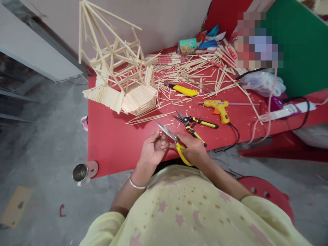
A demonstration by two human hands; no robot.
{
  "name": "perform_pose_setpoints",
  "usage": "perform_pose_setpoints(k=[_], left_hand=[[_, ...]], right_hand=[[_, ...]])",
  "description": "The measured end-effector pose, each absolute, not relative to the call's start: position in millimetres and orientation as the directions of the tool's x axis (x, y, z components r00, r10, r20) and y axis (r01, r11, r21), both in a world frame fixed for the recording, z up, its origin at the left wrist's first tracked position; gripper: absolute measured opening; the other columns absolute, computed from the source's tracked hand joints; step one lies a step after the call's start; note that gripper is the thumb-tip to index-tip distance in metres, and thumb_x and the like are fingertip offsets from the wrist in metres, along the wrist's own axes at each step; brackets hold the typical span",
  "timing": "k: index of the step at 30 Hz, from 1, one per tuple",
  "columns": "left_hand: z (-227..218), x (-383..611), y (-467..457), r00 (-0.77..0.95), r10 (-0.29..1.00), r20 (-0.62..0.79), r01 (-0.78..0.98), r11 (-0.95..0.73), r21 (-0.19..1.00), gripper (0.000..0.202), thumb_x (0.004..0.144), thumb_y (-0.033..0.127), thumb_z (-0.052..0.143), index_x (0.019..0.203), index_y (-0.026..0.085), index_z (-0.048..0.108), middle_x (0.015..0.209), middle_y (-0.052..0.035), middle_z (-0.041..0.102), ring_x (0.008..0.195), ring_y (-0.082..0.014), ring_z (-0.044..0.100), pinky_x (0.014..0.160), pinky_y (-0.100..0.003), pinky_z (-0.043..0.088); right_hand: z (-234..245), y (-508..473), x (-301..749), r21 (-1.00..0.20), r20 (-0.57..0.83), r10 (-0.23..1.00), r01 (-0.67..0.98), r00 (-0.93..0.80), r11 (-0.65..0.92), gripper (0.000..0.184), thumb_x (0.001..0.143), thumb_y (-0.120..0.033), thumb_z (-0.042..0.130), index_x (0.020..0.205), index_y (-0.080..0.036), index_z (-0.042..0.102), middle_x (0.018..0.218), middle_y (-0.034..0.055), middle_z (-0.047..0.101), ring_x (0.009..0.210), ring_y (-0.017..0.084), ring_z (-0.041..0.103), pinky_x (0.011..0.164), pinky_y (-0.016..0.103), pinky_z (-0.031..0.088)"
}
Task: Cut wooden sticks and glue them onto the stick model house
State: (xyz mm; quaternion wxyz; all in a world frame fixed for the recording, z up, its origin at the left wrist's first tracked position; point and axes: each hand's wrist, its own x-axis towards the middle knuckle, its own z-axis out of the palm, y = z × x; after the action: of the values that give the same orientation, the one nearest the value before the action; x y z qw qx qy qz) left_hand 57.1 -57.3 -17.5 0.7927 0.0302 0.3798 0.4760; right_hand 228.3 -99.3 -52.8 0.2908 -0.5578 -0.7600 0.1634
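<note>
My right hand (193,148) is closed round the yellow handles of a pair of scissors (171,136), whose steel blades point up and left over the red table (112,140). My left hand (153,148) is curled beside the blades, its fingertips pinched on something small that I cannot make out. Both hands are at the table's near edge, just in front of my yellow shirt.
A stick-built model (120,75) stands at the table's back left. Loose sticks (194,70) litter the back. Yellow-handled snips (194,121), a yellow glue gun (217,107) with its black cord, and a yellow utility knife (183,90) lie nearby. A steel cup (80,172) sits at the left corner.
</note>
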Motion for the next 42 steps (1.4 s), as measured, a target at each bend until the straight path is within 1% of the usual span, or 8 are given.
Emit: perform_pose_setpoints(k=[2, 4, 7, 9, 14, 22, 32, 42], left_hand=[[-15.5, 57.2, -56.3, 0.266, 0.779, -0.567, -0.725, 0.549, 0.415, 0.023, 0.093, 0.016, 0.055, 0.070, 0.014, 0.057, 0.065, -0.0019, 0.052, 0.048, -0.0071, 0.041, 0.045, -0.018, 0.033], [-14.1, 57.4, -55.6, 0.277, 0.764, -0.583, -0.709, 0.572, 0.412, 0.023, 0.092, 0.016, 0.055, 0.069, 0.014, 0.056, 0.063, -0.0016, 0.051, 0.047, -0.0075, 0.041, 0.045, -0.019, 0.033], [-14.1, 58.1, -55.7, 0.282, 0.747, -0.602, -0.694, 0.592, 0.409, 0.022, 0.089, 0.014, 0.052, 0.067, 0.016, 0.055, 0.053, -0.0006, 0.046, 0.043, -0.0098, 0.039, 0.044, -0.021, 0.033], [-14.7, 58.4, -56.3, 0.282, 0.751, -0.597, -0.695, 0.589, 0.413, 0.023, 0.087, 0.011, 0.049, 0.065, 0.016, 0.054, 0.049, -0.0003, 0.043, 0.042, -0.0110, 0.039, 0.044, -0.021, 0.032], [-15.4, 57.4, -56.8, 0.277, 0.744, -0.608, -0.690, 0.595, 0.412, 0.022, 0.087, 0.013, 0.050, 0.065, 0.016, 0.052, 0.050, -0.0016, 0.047, 0.041, -0.0108, 0.040, 0.043, -0.021, 0.029], [-15.8, 58.8, -57.1, 0.296, 0.737, -0.607, -0.675, 0.611, 0.413, 0.025, 0.087, 0.013, 0.049, 0.062, 0.017, 0.050, 0.048, -0.0005, 0.043, 0.040, -0.0108, 0.038, 0.041, -0.020, 0.030], [-15.6, 61.6, -57.4, 0.277, 0.736, -0.617, -0.673, 0.607, 0.423, 0.035, 0.091, 0.013, 0.044, 0.057, 0.015, 0.049, 0.045, -0.0006, 0.042, 0.038, -0.0087, 0.036, 0.041, -0.019, 0.027], [-23.0, 61.7, -60.7, 0.244, 0.745, -0.620, -0.701, 0.578, 0.418, 0.029, 0.090, 0.011, 0.049, 0.061, 0.015, 0.049, 0.048, 0.0019, 0.042, 0.038, -0.0063, 0.035, 0.040, -0.017, 0.026]], right_hand=[[-50.8, -100.4, 230.0, -0.648, 0.226, 0.952, 0.698, -0.207, 0.305, 0.022, 0.097, -0.036, 0.061, 0.111, -0.021, 0.068, 0.082, 0.0026, 0.072, 0.073, 0.015, 0.065, 0.069, 0.025, 0.044], [-47.6, -100.5, 232.0, -0.646, 0.217, 0.958, 0.708, -0.186, 0.284, 0.028, 0.095, -0.039, 0.064, 0.117, -0.022, 0.067, 0.087, 0.0033, 0.072, 0.076, 0.016, 0.065, 0.069, 0.025, 0.044], [-43.2, -99.1, 234.3, -0.515, 0.232, 0.956, 0.811, -0.181, 0.278, 0.044, 0.090, -0.047, 0.068, 0.127, -0.025, 0.066, 0.095, 0.0057, 0.071, 0.086, 0.020, 0.065, 0.065, 0.026, 0.039], [-41.8, -98.2, 234.8, -0.446, 0.225, 0.954, 0.849, -0.200, 0.283, 0.047, 0.088, -0.050, 0.068, 0.128, -0.026, 0.066, 0.095, 0.0060, 0.069, 0.087, 0.021, 0.064, 0.063, 0.027, 0.036], [-41.2, -98.9, 233.7, -0.438, 0.234, 0.949, 0.848, -0.212, 0.298, 0.043, 0.089, -0.047, 0.068, 0.126, -0.026, 0.067, 0.093, 0.0055, 0.068, 0.086, 0.020, 0.063, 0.063, 0.028, 0.034], [-42.4, -99.7, 234.6, -0.469, 0.225, 0.946, 0.826, -0.232, 0.314, 0.046, 0.088, -0.045, 0.068, 0.130, -0.025, 0.065, 0.097, 0.0061, 0.067, 0.089, 0.020, 0.062, 0.067, 0.028, 0.037], [-46.2, -101.3, 233.7, -0.446, 0.226, 0.945, 0.838, -0.236, 0.316, 0.045, 0.088, -0.043, 0.068, 0.130, -0.025, 0.065, 0.095, 0.0058, 0.066, 0.088, 0.021, 0.062, 0.066, 0.029, 0.035], [-54.7, -100.8, 234.8, -0.395, 0.333, 0.912, 0.843, -0.238, 0.365, 0.036, 0.093, -0.044, 0.063, 0.120, -0.021, 0.070, 0.083, 0.0043, 0.069, 0.075, 0.018, 0.062, 0.061, 0.028, 0.034]])
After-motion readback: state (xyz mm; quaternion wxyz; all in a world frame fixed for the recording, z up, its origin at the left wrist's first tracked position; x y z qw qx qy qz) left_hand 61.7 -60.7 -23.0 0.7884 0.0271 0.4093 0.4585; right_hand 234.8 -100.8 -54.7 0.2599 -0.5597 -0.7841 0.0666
